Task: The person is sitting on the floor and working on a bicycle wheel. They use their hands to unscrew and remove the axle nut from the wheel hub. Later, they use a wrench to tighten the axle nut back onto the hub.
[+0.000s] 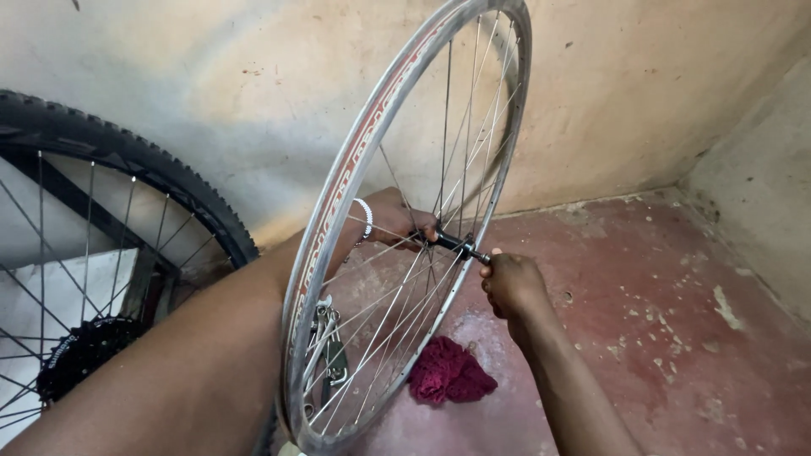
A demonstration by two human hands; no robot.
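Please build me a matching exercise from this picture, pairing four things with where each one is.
Things:
1. bare silver rim
2. dark red rag
3. tyred wheel
4. beaded bracelet

Places:
A. on the left wrist
B. on the red floor, below the rim
C. by the wall, far left
D. upright between the two hands

The left hand is at the hub axle from the far side, behind the spokes; the right hand grips the near end of the axle.

Pairs: 1-D, 2-B, 3-C, 4-A
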